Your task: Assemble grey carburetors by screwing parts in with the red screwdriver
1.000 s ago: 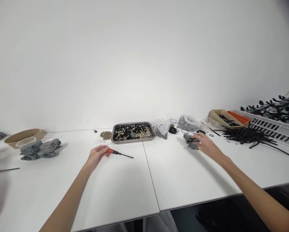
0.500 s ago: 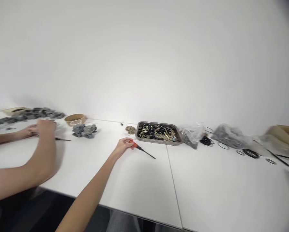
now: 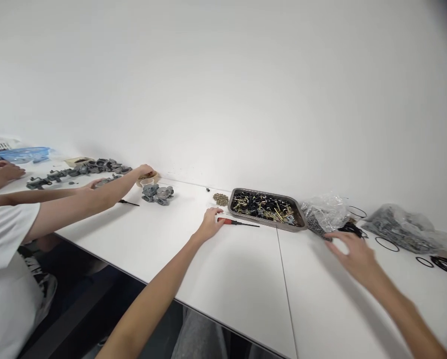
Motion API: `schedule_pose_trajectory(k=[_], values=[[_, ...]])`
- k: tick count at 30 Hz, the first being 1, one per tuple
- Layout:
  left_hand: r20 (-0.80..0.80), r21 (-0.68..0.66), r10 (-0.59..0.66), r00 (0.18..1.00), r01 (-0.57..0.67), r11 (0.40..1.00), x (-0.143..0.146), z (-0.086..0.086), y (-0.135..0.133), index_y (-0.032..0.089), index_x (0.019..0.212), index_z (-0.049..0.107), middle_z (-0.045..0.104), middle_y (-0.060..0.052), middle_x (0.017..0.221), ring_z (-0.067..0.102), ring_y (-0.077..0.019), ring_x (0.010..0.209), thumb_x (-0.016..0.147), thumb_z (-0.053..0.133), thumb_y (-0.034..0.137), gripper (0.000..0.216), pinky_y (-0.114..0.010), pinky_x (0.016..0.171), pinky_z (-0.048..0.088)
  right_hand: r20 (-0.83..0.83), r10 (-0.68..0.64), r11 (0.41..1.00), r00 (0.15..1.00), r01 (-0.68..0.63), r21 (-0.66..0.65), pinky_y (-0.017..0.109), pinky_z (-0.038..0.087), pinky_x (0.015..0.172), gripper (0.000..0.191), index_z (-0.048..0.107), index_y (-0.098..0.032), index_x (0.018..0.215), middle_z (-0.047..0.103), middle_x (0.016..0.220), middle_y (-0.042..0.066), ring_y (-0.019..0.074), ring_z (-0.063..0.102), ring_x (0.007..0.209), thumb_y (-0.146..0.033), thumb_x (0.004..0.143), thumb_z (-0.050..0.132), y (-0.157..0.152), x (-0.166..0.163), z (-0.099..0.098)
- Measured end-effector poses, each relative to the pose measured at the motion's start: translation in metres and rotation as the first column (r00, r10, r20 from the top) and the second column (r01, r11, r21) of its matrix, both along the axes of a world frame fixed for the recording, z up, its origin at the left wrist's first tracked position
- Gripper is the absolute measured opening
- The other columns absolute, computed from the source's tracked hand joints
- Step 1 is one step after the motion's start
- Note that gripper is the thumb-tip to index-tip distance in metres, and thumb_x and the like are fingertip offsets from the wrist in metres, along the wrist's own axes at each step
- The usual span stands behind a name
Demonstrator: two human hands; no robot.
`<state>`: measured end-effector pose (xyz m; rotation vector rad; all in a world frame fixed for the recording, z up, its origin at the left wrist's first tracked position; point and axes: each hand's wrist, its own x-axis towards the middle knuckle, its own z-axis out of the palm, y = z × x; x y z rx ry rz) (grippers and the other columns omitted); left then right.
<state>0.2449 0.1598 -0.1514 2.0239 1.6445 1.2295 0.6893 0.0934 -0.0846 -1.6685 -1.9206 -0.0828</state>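
My left hand rests low over the white table, finger and thumb around the handle end of a screwdriver. The screwdriver has a red handle and a dark shaft pointing right, along the near side of a metal tray. My right hand has its thumb and forefinger curved together at the lower edge of a clear plastic bag of small dark parts. What lies between those fingertips is too small to make out. Black and brass-coloured pieces fill the tray, and a heap of small brass-coloured parts lies left of it.
Grey castings stand on the left near a small tub, into which a co-worker's hand reaches. Another person's hands show at far left. Black rings and a bag of grey parts lie right.
My right hand has come into view at the plastic bag. The screwdriver has turned nearly level beside the tray. The co-worker's arm has reached across to the tub. The view has shifted left.
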Motion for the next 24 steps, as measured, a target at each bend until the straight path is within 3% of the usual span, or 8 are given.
schedule_pose_trajectory(k=[2, 4, 6, 8, 12, 16, 21, 24], values=[[-0.059, 0.050, 0.151, 0.987, -0.148, 0.988, -0.020, 0.013, 0.006, 0.015, 0.117, 0.056, 0.056, -0.012, 0.122, 0.050, -0.0243, 0.117, 0.088, 0.056, 0.030, 0.033, -0.047, 0.104, 0.040, -0.057, 0.113, 0.993, 0.992, -0.110, 0.045, 0.052, 0.040, 0.092, 0.029, 0.065, -0.024, 0.097, 0.066, 0.105, 0.011, 0.0334, 0.057, 0.104, -0.045, 0.084, 0.049, 0.001, -0.044, -0.018], [-0.105, 0.092, 0.346, 0.932, -0.337, 0.937, -0.051, 0.030, 0.013, 0.012, 0.124, 0.052, 0.051, -0.018, 0.127, 0.042, -0.0300, 0.125, 0.086, 0.051, 0.022, 0.039, -0.050, 0.109, 0.030, -0.141, 0.166, 0.981, 0.976, -0.149, 0.125, 0.048, 0.039, 0.095, 0.030, 0.064, -0.023, 0.097, 0.066, 0.103, 0.009, 0.0298, 0.057, 0.103, -0.045, 0.085, 0.047, -0.002, -0.072, -0.032], [-0.152, 0.131, 0.512, 0.845, -0.496, 0.858, -0.086, 0.046, 0.018, 0.009, 0.136, 0.040, 0.038, -0.024, 0.138, 0.026, -0.0377, 0.135, 0.085, 0.046, 0.019, 0.052, -0.058, 0.110, 0.018, -0.209, 0.186, 0.975, 0.960, -0.153, 0.162, 0.044, 0.040, 0.094, 0.029, 0.063, -0.021, 0.092, 0.066, 0.097, 0.008, 0.0272, 0.058, 0.098, -0.043, 0.087, 0.045, -0.006, -0.083, -0.042], [-0.219, 0.150, 0.597, 0.772, -0.578, 0.802, -0.119, 0.056, 0.020, 0.004, 0.140, 0.034, 0.027, -0.029, 0.144, 0.014, -0.0426, 0.139, 0.084, 0.046, 0.018, 0.059, -0.061, 0.109, 0.010, -0.269, 0.188, 0.975, 0.944, -0.147, 0.165, 0.042, 0.041, 0.090, 0.029, 0.063, -0.020, 0.089, 0.066, 0.093, 0.008, 0.0262, 0.057, 0.094, -0.042, 0.088, 0.045, -0.009, -0.084, -0.046], [-0.359, 0.132, 0.606, 0.710, -0.604, 0.786, -0.152, 0.057, 0.021, 0.003, 0.130, 0.047, 0.036, -0.032, 0.135, 0.021, -0.0462, 0.134, 0.080, 0.050, 0.021, 0.053, -0.062, 0.106, 0.014, -0.333, 0.183, 0.978, 0.925, -0.137, 0.156, 0.041, 0.042, 0.087, 0.028, 0.063, -0.019, 0.087, 0.065, 0.090, 0.008, 0.0259, 0.056, 0.092, -0.040, 0.090, 0.045, -0.012, -0.083, -0.048], [-0.411, 0.140, 0.591, 0.694, -0.593, 0.793, -0.151, 0.047, 0.020, 0.010, 0.125, 0.052, 0.039, -0.029, 0.131, 0.031, -0.0465, 0.125, 0.085, 0.044, 0.027, 0.044, -0.063, 0.098, 0.023, -0.357, 0.192, 0.979, 0.914, -0.154, 0.131, 0.039, 0.041, 0.087, 0.025, 0.062, -0.019, 0.087, 0.064, 0.091, 0.007, 0.0241, 0.054, 0.094, -0.035, 0.093, 0.043, -0.018, -0.093, -0.048], [-0.363, 0.126, 0.525, 0.769, -0.518, 0.846, -0.143, 0.044, 0.011, 0.013, 0.118, 0.055, 0.031, -0.027, 0.138, 0.035, -0.0467, 0.121, 0.087, 0.040, 0.039, 0.043, -0.058, 0.092, 0.032, -0.396, 0.169, 0.985, 0.903, -0.139, 0.104, 0.040, 0.040, 0.090, 0.023, 0.060, -0.019, 0.084, 0.062, 0.091, 0.007, 0.0226, 0.053, 0.093, -0.029, 0.094, 0.043, -0.025, -0.100, -0.046], [-0.253, 0.093, 0.480, 0.840, -0.473, 0.876, -0.142, 0.051, 0.010, 0.014, 0.119, 0.053, 0.037, -0.024, 0.134, 0.034, -0.0482, 0.124, 0.084, 0.045, 0.047, 0.049, -0.058, 0.095, 0.033, -0.422, 0.149, 0.988, 0.894, -0.123, 0.088, 0.040, 0.039, 0.091, 0.021, 0.059, -0.018, 0.084, 0.061, 0.091, 0.007, 0.0224, 0.052, 0.094, -0.027, 0.093, 0.043, -0.027, -0.100, -0.045]])
